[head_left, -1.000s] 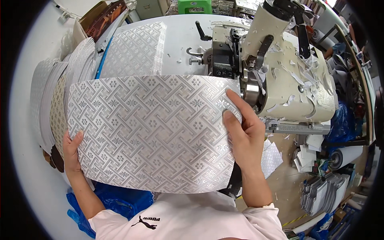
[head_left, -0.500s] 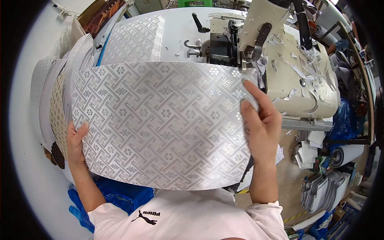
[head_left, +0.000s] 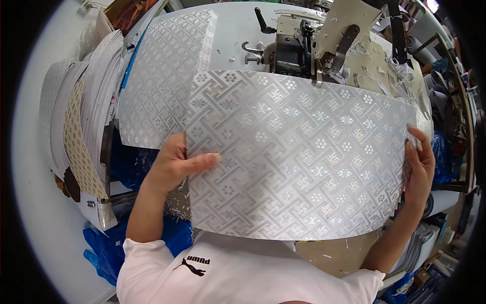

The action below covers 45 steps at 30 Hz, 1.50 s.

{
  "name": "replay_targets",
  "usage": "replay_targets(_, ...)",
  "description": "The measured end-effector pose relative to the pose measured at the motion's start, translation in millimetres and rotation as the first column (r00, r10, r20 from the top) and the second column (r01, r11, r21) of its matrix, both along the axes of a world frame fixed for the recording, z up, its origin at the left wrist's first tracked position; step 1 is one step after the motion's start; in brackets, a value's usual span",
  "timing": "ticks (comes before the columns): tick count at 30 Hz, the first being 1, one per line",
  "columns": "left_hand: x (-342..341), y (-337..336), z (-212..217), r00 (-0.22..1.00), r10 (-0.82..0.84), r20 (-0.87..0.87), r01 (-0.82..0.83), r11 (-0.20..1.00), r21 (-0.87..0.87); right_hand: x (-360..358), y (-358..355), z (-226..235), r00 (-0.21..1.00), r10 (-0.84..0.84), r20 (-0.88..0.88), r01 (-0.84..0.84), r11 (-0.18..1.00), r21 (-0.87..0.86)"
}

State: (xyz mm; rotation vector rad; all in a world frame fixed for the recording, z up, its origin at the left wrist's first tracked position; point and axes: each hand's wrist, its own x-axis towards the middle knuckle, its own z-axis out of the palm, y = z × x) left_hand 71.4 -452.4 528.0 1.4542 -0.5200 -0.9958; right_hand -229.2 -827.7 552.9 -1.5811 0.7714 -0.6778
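Observation:
Between my two hands is a large silvery-white patterned sheet (head_left: 293, 162), with curved long edges and a raised lattice and flower design. My left hand (head_left: 185, 162) pinches its left edge, thumb on top and the other fingers underneath. On the right edge, my right hand (head_left: 419, 164) grips with fingers and thumb. The sheet's far edge lies at the working head of a cream-coloured machine (head_left: 331, 40), by its small metal foot (head_left: 317, 78). A stack of matching sheets (head_left: 162, 76) lies on the table left of the held one.
More curved sheets stand in a bundle (head_left: 104, 86) at the left, beside a beige patterned one (head_left: 78, 147). White trimmings (head_left: 405, 76) litter the machine bed. A black lever (head_left: 263, 21) and a metal hook (head_left: 250, 49) stick out near the far edge. Blue plastic (head_left: 104, 253) hangs below left.
The sheet has slid to the right past the machine's foot, both hands moving right with it. More of the stack on the left now shows.

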Motion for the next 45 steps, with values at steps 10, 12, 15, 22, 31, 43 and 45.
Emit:
replay_targets(10,-58,-97,-30,0.929,-0.332,-0.161,0.316,0.941,-0.118,-104,-105,25,0.986,-0.003,-0.168,-0.016,0.994,-0.109)
replay_targets(12,-76,-123,-35,0.924,-0.342,-0.171,0.308,0.930,-0.199,-123,-128,36,0.970,-0.067,-0.233,0.026,0.984,-0.176)
replay_targets(15,-99,-157,-35,0.919,-0.359,-0.164,0.301,0.906,-0.298,-130,-135,50,0.928,-0.170,-0.330,0.071,0.954,-0.291)
replay_targets(22,-96,-145,1,0.698,-0.394,0.598,0.585,0.795,-0.159,-37,-3,85,0.932,-0.045,-0.359,-0.281,0.537,-0.795)
replay_targets(31,-10,17,27,0.929,-0.333,0.159,0.369,0.850,-0.377,52,98,36,0.771,0.608,-0.188,-0.632,0.699,-0.333)
replay_targets(43,-2,65,-10,0.860,0.491,0.136,-0.493,0.870,-0.024,142,192,-37,0.949,0.113,0.293,-0.143,0.986,0.083)
replay_targets(45,7,53,-2,0.877,0.466,0.118,-0.469,0.883,-0.004,141,187,-34,0.959,0.136,0.251,-0.163,0.983,0.090)
